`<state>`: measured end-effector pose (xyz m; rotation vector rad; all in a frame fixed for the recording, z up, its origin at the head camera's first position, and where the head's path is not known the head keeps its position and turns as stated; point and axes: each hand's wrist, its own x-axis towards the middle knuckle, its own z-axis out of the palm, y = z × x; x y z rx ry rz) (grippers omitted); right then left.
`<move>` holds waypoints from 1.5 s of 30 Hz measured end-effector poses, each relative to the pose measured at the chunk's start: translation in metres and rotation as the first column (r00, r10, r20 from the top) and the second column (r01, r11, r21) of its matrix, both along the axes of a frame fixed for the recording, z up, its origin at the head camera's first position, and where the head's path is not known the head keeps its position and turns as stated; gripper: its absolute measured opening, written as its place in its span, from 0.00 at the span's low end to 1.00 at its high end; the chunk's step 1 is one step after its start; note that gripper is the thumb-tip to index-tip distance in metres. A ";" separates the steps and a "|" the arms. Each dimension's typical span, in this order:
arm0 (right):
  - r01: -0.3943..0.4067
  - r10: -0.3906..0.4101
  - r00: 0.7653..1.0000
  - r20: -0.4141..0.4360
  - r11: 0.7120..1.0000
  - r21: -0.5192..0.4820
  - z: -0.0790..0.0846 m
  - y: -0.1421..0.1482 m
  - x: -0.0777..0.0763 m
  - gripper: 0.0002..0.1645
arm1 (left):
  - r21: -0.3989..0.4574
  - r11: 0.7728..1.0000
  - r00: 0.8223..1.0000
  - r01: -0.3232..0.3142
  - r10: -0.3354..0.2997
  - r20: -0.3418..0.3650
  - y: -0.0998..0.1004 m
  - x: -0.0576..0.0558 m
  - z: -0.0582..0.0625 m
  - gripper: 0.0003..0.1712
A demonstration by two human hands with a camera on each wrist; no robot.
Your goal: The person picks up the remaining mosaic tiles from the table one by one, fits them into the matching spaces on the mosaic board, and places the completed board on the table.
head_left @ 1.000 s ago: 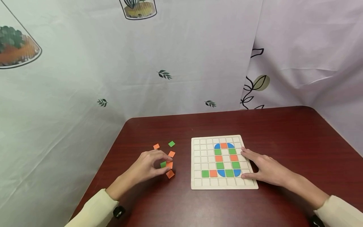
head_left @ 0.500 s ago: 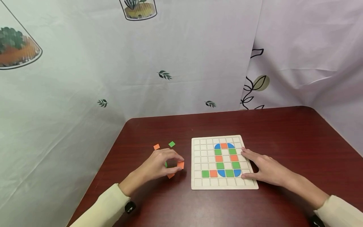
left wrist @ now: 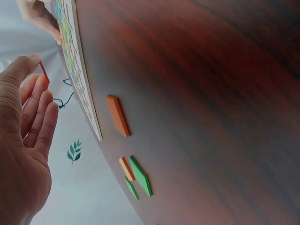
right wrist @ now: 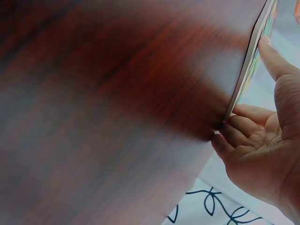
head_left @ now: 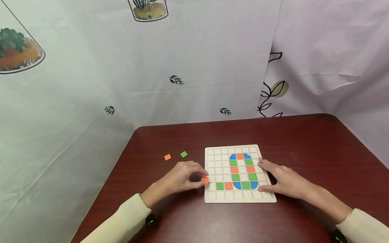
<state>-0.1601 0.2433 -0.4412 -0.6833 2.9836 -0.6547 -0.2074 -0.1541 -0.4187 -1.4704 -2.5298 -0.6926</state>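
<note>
Between thumb and fingertips, my left hand (head_left: 183, 178) pinches an orange square tile (head_left: 205, 180) at the left edge of a pale grid board (head_left: 212, 195). From the left wrist view, the held tile (left wrist: 44, 71) appears edge-on, raised above the table. My right hand (head_left: 287, 182) rests along the board's right edge, thumb and fingers spread. In the right wrist view its fingertips touch the board's rim (right wrist: 243, 70). Green squares (head_left: 235, 177), orange squares and blue rounded corner pieces form a ring on the board, with a green and an orange tile extending left from its bottom.
Loose on the dark red table (head_left: 170, 138) lie an orange tile (head_left: 167, 157) and a green tile (head_left: 183, 154), left of the board. The left wrist view shows further orange (left wrist: 118, 116) and green tiles (left wrist: 140, 176). A patterned cloth (head_left: 194, 60) hangs behind.
My left hand has carried the orange tile from the loose tiles rightward to the board's left edge. The right hand and the board have stayed in place.
</note>
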 end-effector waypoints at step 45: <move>-0.011 0.011 1.000 0.002 1.000 -0.009 0.002 -0.001 0.000 0.60 | -0.224 0.973 0.996 -0.057 0.040 -0.080 0.031 0.008 -0.014 0.13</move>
